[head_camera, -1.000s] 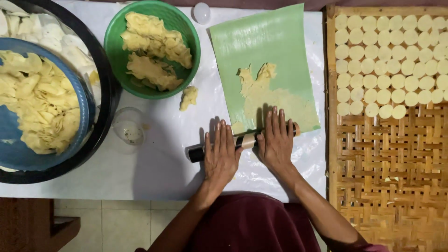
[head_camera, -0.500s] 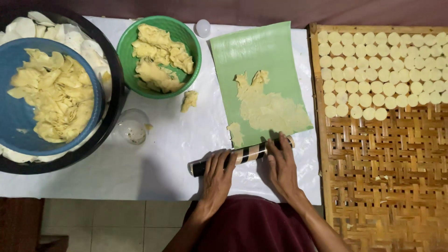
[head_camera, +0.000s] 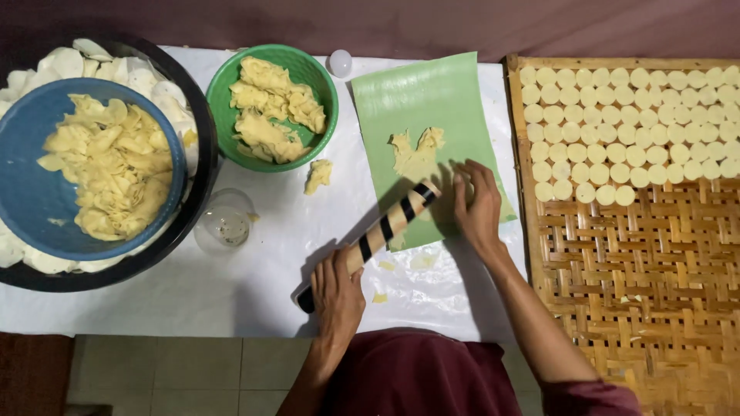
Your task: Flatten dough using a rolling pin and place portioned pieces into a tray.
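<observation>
Rolling pin across mat (tray rightward)

rolling pin: tan with black bands
mat: light green, pale yellow dough smeared on it
bowl at 11 o'clock: green
bowl at 9 o'clock: blue
tray at 3 o'clock: woven, golden-brown
tabletop: white
</observation>
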